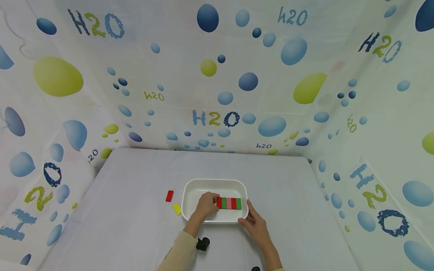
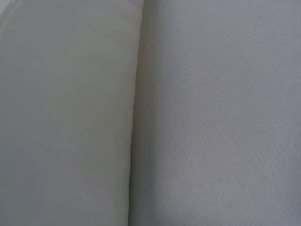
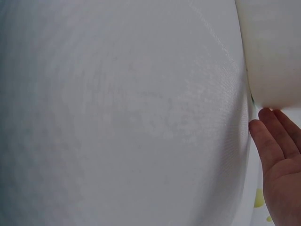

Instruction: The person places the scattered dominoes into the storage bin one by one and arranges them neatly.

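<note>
A white tray (image 1: 190, 184) holds a row of red, green and pink tiles (image 1: 229, 203). My left hand (image 1: 206, 204) reaches into the tray and pinches the red tile (image 1: 219, 202) at the row's left end, index finger at its far edge and thumb nearer me. My right hand (image 1: 256, 224) grips the tray's near right corner, thumb at the front rim and fingers along the right side. In the right wrist view, fingertips of the right hand (image 3: 284, 174) meet the pale tray wall (image 3: 275, 52). The left wrist view shows no hand, only pale surfaces.
Left of the tray, on the white tablecloth (image 1: 129, 226), lie a loose red tile (image 1: 169, 196) and a yellow tile (image 1: 177, 209). A black device (image 1: 203, 244) is at my left wrist. Printed curtains (image 1: 183, 75) hang behind and on both sides.
</note>
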The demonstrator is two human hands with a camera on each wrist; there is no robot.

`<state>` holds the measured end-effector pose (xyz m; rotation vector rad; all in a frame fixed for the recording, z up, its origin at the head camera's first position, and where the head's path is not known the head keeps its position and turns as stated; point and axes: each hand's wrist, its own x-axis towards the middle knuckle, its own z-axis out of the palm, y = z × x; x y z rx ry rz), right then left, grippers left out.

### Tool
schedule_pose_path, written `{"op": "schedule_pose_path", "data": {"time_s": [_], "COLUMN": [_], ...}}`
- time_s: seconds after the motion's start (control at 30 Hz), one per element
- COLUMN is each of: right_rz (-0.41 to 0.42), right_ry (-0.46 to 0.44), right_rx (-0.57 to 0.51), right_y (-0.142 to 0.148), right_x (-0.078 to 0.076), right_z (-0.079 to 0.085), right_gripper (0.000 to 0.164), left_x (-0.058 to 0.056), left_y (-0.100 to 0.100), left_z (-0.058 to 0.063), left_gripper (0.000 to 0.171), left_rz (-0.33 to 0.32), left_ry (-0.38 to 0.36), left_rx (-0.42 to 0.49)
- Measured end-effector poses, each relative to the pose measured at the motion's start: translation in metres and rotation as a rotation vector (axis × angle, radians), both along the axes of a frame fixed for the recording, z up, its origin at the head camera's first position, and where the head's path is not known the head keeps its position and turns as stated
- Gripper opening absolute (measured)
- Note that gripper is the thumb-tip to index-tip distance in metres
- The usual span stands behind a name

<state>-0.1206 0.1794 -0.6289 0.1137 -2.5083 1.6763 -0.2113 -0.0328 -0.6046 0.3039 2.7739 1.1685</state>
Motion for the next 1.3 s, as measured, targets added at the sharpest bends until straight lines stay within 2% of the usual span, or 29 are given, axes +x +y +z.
{"op": "schedule_pose_path", "data": {"time_s": [0.17, 0.43, 0.67, 0.87, 0.97, 1.07, 1.17, 1.3], "right_rz": [-0.006, 0.002, -0.01, -0.031, -0.03, -0.024, -0.012, -0.003], "right_ry": [-0.024, -0.006, 0.009, -0.001, -0.005, -0.014, -0.022, -0.03], "right_rx": [-0.015, -0.02, 0.026, 0.02, 0.032, 0.027, -0.001, -0.006], "right_y": [0.0, -0.001, -0.002, -0.004, -0.004, -0.003, -0.001, 0.0], "right_x": [0.0, 0.0, 0.0, 0.002, 0.002, 0.002, 0.002, 0.001], "right_z": [0.001, 0.003, 0.002, 0.002, 0.001, 0.002, 0.002, 0.003], "right_gripper": [0.077, 0.076, 0.075, 0.074, 0.074, 0.075, 0.075, 0.077], "left_x": [0.0, 0.001, 0.002, 0.004, 0.005, 0.004, 0.006, 0.014], "left_y": [0.0, 0.0, 0.001, 0.001, 0.001, 0.0, -0.001, -0.005], "left_z": [0.0, 0.001, 0.002, 0.003, 0.003, 0.003, 0.007, 0.017], "left_gripper": [0.046, 0.047, 0.05, 0.051, 0.055, 0.058, 0.056, 0.052], "left_rz": [-0.002, -0.008, -0.02, -0.021, -0.01, 0.011, 0.044, 0.096], "left_ry": [-0.006, -0.016, -0.006, -0.003, 0.041, 0.126, 0.249, 0.441], "left_rx": [0.011, 0.006, 0.009, 0.02, 0.01, 0.012, 0.056, 0.149]}}
